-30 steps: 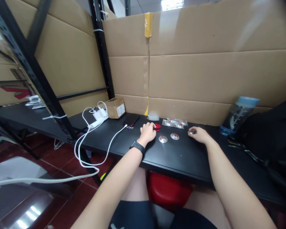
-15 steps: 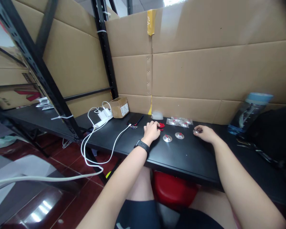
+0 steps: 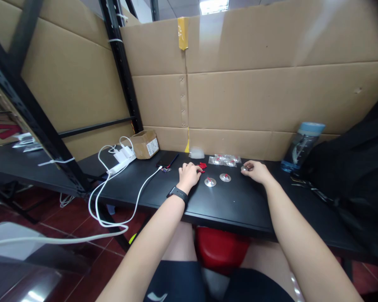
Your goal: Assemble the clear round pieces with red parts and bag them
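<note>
Left hand (image 3: 189, 175) resting at small red pieces (image 3: 203, 165) near frame centre, its grip staying unclear, right hand (image 3: 257, 171) pinching a clear disc (image 3: 244, 168) right of centre, two more discs (image 3: 210, 183) lying between on the tabletop (image 3: 225, 209)

Workshop, seemingly: black metal racking (image 3: 119, 63), cardboard partition walls (image 3: 239, 96).

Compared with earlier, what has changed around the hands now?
The view has swung right; the left hand seems to have drawn its fingers slightly nearer the person, beside the red pieces. No release is visible. The right hand still holds a disc; the two discs on the table stay put.
</note>
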